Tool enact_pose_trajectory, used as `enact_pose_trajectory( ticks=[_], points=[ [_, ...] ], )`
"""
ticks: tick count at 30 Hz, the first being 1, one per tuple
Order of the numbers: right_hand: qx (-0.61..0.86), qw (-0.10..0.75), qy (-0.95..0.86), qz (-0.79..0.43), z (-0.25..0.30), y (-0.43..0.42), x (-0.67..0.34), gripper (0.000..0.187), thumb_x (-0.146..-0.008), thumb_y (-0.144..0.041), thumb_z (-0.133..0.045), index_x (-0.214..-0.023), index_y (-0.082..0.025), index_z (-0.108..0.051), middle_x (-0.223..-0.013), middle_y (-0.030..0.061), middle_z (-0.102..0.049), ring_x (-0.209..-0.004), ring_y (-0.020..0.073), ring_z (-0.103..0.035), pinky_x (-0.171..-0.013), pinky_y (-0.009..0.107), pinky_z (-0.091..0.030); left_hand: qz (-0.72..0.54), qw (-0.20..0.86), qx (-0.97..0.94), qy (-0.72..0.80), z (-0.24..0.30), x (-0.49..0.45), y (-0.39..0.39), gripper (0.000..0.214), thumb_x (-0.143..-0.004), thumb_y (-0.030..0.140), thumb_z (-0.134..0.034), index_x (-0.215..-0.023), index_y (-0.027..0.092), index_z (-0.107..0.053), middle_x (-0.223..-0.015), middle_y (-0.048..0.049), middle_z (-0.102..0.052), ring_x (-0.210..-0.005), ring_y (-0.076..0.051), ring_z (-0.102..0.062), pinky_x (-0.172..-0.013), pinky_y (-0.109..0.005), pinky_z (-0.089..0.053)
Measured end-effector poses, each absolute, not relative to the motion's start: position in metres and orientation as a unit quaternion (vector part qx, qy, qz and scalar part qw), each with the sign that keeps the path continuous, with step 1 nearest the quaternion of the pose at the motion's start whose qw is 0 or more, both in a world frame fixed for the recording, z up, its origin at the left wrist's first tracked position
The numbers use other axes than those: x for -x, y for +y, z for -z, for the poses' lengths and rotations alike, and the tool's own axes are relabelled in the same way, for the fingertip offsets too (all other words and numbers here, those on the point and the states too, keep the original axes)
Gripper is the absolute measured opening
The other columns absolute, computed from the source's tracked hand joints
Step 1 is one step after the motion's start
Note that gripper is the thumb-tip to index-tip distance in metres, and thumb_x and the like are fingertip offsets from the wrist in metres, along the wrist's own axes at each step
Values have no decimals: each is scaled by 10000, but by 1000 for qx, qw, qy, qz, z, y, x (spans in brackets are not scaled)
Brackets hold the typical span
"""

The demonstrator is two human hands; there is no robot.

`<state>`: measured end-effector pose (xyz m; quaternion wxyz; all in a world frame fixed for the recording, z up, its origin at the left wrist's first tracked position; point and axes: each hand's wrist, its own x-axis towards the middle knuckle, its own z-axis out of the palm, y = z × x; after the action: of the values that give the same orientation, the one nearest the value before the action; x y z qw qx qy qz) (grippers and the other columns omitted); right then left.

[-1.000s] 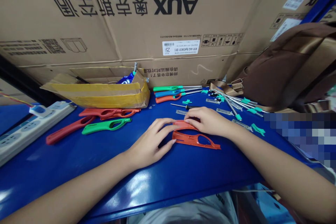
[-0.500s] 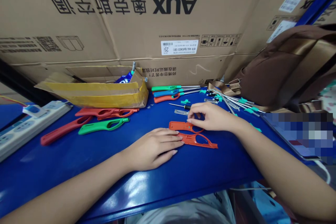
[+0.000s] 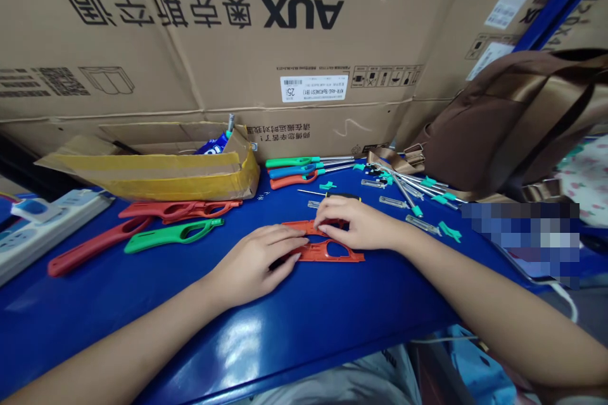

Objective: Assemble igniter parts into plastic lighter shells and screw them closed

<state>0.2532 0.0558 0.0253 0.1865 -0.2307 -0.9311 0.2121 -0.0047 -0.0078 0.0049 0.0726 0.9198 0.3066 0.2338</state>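
Two orange plastic handle shells lie side by side on the blue table (image 3: 332, 310), the far shell (image 3: 297, 226) and the near shell (image 3: 339, 254). My left hand (image 3: 251, 262) lies flat with its fingertips stretched onto the left ends of the shells. My right hand (image 3: 356, 224) is curled over the middle of them, fingertips pinched on the far shell and the near shell's top edge. A small black-handled screwdriver (image 3: 332, 194) lies just beyond my right hand.
To the left lie a green shell (image 3: 173, 234), red shells (image 3: 175, 209), a taped cardboard tray (image 3: 156, 171) and a power strip (image 3: 42, 221). Behind are assembled lighters (image 3: 294, 171), metal tubes with teal tips (image 3: 408, 193), a brown bag (image 3: 513, 120) and big cartons (image 3: 285, 44).
My right hand has come back toward me onto the two orange shells, which now lie closer together and further left. My left hand stays at their left ends.
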Motion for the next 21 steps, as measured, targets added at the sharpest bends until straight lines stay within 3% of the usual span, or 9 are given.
enact_pose_trajectory(
  ticks=[4, 8, 12, 16, 21],
  points=[
    [311, 228, -916, -114, -27, 65, -258, 153, -957, -215, -551, -1004, -204, -696, -1038, 63, -708, -1017, 207, -634, -960, 395, -489, -220, 63, -918, 323, -4, 7, -6, 307, -974, 185, -526, -1211, 227, -718, -1199, -72, -757, -1089, -235, -715, -985, -421, -570],
    [510, 173, -842, -17, -39, 83, -281, 169, -945, -270, -557, -1037, -220, -689, -1099, 61, -702, -1055, 213, -635, -962, 343, -483, -216, 13, -916, 338, -6, 10, -6, 297, -956, 203, -527, -1135, 220, -763, -1154, -73, -776, -1035, -256, -732, -934, -431, -597],
    [662, 125, -739, 9, -52, 105, -321, 204, -906, -249, -552, -1053, -171, -670, -1152, 151, -686, -1066, 293, -648, -896, 387, -503, -208, -39, -910, 356, -7, 11, -6, 302, -964, 244, -508, -1077, 183, -781, -1109, -87, -788, -989, -281, -746, -892, -470, -617],
    [762, 28, -647, -24, -52, 117, -354, 289, -764, -248, -708, -1037, -158, -685, -1067, 200, -713, -995, 362, -683, -789, 423, -533, -232, -34, -903, 360, -6, 9, -8, 333, -967, 293, -533, -1188, 150, -737, -1207, -113, -755, -1097, -291, -723, -982, -479, -597],
    [791, -19, -609, -51, -50, 118, -357, 278, -767, -269, -711, -1032, -185, -706, -1089, 181, -725, -1023, 353, -695, -805, 428, -547, -203, -15, -926, 319, -2, 8, -8, 373, -985, 289, -540, -1326, 219, -672, -1362, -92, -677, -1224, -283, -672, -1017, -461, -589]
  ],
)
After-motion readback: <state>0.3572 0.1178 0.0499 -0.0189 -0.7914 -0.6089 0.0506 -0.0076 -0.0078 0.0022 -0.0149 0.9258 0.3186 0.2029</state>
